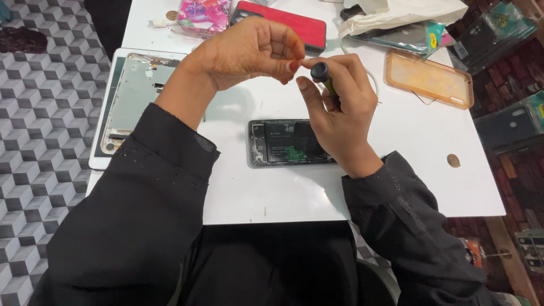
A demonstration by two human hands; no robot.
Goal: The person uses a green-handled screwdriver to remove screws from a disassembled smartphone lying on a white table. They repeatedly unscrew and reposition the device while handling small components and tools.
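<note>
White table [396, 170] over grey cube-patterned floor [39, 141]; right hand [340, 113] grips a screwdriver [323, 76], left hand [249, 51] pinched shut.

long black sleeves, faint pale specks, perhaps sequins; black garment over lap; red-painted fingernail.

One opened phone [289, 143], one screwdriver [324, 79], one tablet frame [131, 99], one orange case [429, 77], one red case [292, 21].

Black-capped screwdriver [323, 76] held upright, opened phone [286, 143] flat on white table, back exposed
</note>
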